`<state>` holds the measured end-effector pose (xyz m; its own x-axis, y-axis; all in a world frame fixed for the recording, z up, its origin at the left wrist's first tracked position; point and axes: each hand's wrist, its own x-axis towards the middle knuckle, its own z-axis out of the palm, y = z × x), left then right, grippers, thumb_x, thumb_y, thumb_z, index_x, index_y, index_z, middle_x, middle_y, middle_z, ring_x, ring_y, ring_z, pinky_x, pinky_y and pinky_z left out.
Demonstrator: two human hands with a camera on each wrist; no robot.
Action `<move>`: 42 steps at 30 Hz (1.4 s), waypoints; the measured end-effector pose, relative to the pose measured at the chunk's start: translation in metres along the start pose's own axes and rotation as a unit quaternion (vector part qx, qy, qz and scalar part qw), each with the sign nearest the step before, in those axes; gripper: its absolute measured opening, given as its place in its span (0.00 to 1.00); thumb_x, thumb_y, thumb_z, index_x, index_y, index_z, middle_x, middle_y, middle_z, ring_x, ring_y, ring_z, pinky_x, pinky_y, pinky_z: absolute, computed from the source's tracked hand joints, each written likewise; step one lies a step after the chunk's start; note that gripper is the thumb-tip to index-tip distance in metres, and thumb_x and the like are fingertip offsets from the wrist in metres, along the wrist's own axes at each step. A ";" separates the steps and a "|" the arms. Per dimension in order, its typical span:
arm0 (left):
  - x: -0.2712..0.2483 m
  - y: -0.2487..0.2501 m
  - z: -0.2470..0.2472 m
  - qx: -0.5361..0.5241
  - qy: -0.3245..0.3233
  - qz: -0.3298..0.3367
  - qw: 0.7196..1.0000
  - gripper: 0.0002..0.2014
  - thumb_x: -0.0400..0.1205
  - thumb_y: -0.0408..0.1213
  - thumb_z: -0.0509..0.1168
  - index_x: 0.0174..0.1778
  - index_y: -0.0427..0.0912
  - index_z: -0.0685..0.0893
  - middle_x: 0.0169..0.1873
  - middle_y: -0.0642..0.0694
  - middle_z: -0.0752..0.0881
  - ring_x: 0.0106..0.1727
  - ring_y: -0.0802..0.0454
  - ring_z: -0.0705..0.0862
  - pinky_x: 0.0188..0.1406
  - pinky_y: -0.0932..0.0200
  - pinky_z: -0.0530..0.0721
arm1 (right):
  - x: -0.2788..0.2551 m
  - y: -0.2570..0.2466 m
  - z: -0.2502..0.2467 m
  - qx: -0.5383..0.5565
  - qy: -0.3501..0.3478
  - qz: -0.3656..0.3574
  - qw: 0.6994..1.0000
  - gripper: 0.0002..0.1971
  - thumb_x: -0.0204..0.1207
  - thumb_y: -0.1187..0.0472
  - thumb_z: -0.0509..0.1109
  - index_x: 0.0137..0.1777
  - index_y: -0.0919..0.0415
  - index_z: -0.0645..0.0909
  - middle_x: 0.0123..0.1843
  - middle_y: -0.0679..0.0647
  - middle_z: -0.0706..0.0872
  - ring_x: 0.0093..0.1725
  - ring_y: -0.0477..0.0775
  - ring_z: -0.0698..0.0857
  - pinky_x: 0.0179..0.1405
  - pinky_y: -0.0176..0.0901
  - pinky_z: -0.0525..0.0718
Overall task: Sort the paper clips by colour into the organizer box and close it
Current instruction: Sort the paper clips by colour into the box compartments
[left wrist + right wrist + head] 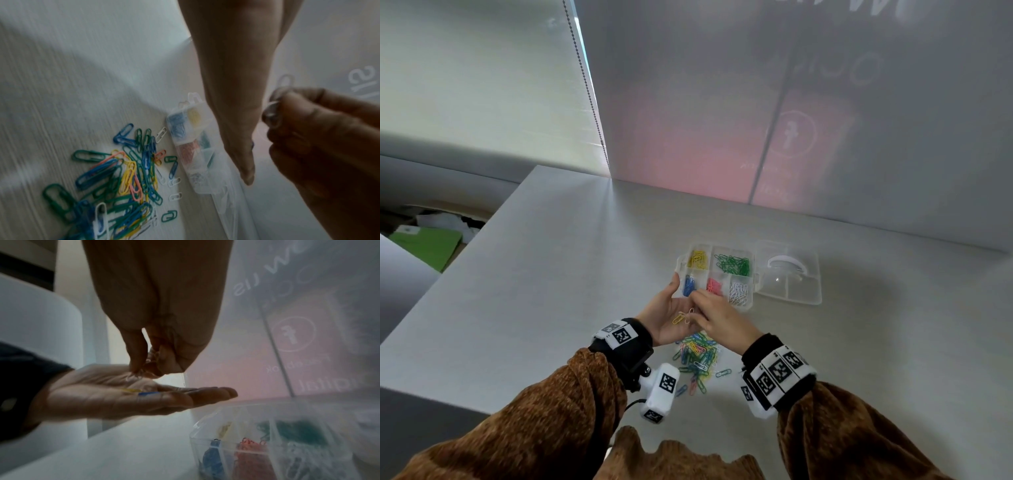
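The clear organizer box lies open on the table, with yellow, green, blue, pink and white clips in separate compartments. Its lid is folded out to the right. My left hand is held palm up with straight fingers just in front of the box, and a yellow clip and a blue clip lie on the palm. Over that palm, my right hand pinches a pale paper clip between thumb and fingertips. A mixed pile of clips lies on the table under the hands.
A frosted wall panel rises close behind the box. The table's left edge drops off to a lower area holding a green item. A few stray clips lie to the right of the pile.
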<state>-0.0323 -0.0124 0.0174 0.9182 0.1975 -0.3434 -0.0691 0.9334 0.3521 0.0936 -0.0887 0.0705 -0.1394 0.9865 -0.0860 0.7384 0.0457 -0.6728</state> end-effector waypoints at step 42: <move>-0.006 0.003 0.015 -0.018 0.132 0.030 0.991 0.41 0.83 0.63 0.41 0.49 0.29 0.88 0.41 0.33 0.88 0.39 0.43 0.89 0.38 0.54 0.89 | 0.010 0.003 0.009 -0.093 0.033 -0.069 0.993 0.06 0.75 0.65 0.66 0.51 0.61 0.79 0.51 0.54 0.79 0.51 0.50 0.78 0.50 0.47 0.80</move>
<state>-0.0322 -0.0158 0.0337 0.7789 0.3190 -0.5400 -0.1378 0.9270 0.3489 0.0887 -0.0803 0.0609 -0.2094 0.9766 0.0497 0.8252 0.2037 -0.5268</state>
